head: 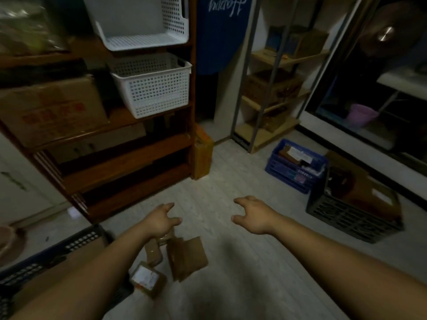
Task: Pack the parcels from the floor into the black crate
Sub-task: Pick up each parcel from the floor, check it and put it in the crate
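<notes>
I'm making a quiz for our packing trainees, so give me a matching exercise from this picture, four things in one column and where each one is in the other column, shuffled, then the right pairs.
Things:
1. black crate
2. blue crate
3. white basket
4. labelled parcel

Places:
A. on the wooden shelf unit, upper left
B. on the floor beneath the left forearm
C. on the floor at the right, nearest the right hand
D. on the floor by the foot of the metal rack

Pairs: 1-C, 2-D, 3-A, 4-B
</notes>
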The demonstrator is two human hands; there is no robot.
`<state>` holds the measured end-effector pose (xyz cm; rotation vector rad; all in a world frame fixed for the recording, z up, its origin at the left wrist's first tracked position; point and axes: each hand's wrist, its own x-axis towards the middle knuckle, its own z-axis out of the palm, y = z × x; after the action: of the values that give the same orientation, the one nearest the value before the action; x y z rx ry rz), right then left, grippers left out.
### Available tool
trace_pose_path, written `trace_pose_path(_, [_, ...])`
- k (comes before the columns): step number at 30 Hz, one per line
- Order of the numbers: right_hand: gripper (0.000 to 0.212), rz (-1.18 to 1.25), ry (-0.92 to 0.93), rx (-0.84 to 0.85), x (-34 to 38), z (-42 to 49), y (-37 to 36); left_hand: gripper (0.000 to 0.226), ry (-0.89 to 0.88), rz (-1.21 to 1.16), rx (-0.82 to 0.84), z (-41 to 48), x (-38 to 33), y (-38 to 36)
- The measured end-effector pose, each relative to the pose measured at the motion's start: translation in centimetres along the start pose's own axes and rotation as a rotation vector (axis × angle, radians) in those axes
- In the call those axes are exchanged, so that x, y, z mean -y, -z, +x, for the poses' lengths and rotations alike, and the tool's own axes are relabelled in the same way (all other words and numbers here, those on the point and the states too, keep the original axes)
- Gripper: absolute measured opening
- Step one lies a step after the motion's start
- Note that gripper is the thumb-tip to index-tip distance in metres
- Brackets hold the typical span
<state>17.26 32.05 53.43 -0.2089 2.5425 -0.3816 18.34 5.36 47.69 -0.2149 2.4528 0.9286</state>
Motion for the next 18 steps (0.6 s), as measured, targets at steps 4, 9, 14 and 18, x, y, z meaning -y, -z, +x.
trace_pose_path(4, [0.071,-0.028,-0.031,0.019,-1.5,4.5,1.9,0.067,0.046,-0.059,0.025,3.6,-0.3,0.1])
trace_pose_path(9, [0.069,-0.1,0.068,0.14,-0.1,12.6,1.4,0.067,0.152,-0.108,-0.05,6.0,1.8,0.5])
trace_pose_path(14, [0.065,-0.136,0.243,0.297,1.2,21.5,-1.5,0.061,0.369,-0.366,-0.245,7.4,4.8,-1.5])
trace_pose_path(18, [0.059,-0.074,0.306,0.396,-0.1,27.9,-6.8,0.025,0.451,-0.534,-0.289,9.7,8.9,-8.5])
